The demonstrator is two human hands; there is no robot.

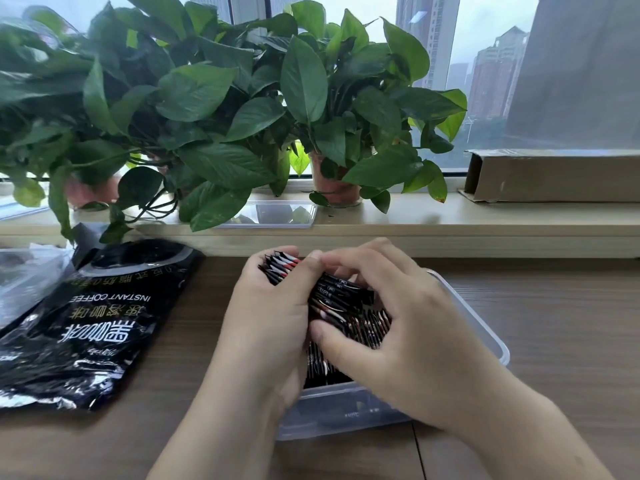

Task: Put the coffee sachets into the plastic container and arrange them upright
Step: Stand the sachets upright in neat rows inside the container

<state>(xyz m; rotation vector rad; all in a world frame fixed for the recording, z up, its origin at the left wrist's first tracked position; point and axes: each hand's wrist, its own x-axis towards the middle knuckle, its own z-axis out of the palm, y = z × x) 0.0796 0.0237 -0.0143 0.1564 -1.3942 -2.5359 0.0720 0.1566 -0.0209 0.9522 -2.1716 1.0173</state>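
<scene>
A clear plastic container stands on the wooden table in front of me, holding several black coffee sachets with red and white ends. My left hand grips a bundle of sachets from the left side, thumb over their tops. From the right, my right hand has its fingers curled over the same stack inside the container. Both hands hide most of the container's inside and its left wall.
A large black instant coffee bag lies open on the table at the left, with crumpled clear plastic behind it. The windowsill carries potted plants, a clear lid and a cardboard box.
</scene>
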